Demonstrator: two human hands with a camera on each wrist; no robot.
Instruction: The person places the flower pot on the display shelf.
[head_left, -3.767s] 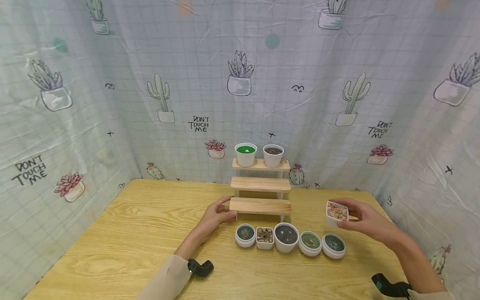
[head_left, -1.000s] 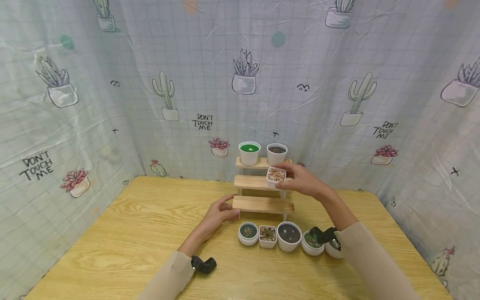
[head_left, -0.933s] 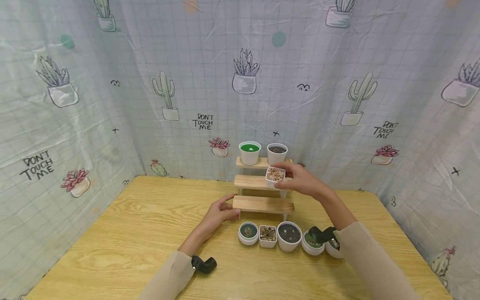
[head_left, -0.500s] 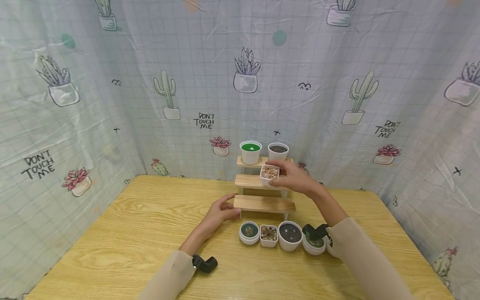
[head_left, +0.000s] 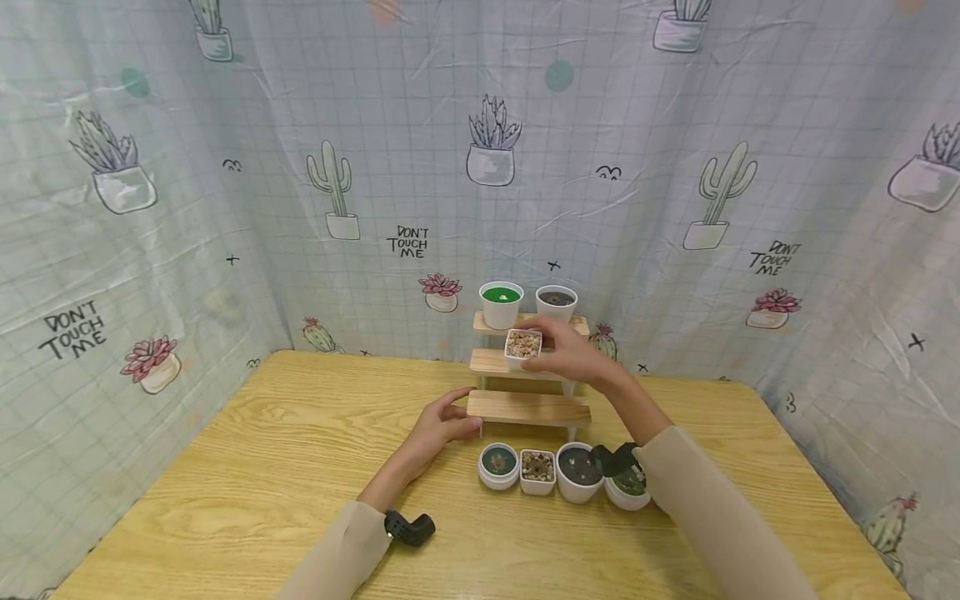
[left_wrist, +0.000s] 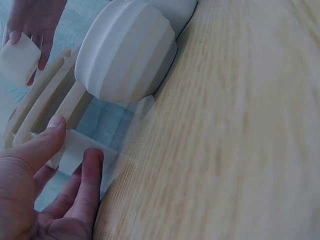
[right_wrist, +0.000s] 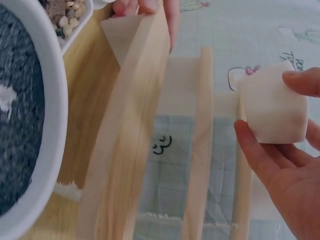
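Note:
My right hand holds a small square white pot, filled with tan and reddish pebbles, between thumb and fingers over the left part of the middle shelf. In the right wrist view the side of this pot shows beside the shelf edges. My left hand grips the left end of the three-tier wooden stand. Its thumb and fingers close around the white side support in the left wrist view. On the top shelf stand a round pot with a bright green surface and a grey-filled pot.
Along the stand's front runs a row: a lidded-looking round pot, a square pebble pot, a larger dark-filled pot and a green-topped pot. My right sleeve covers the row's right end. A cactus-print curtain surrounds the wooden table.
My right hand has carried the square pebble pot from the table's right side leftward to the middle shelf, sliding further left in the last second. The left hand keeps its grip on the stand.

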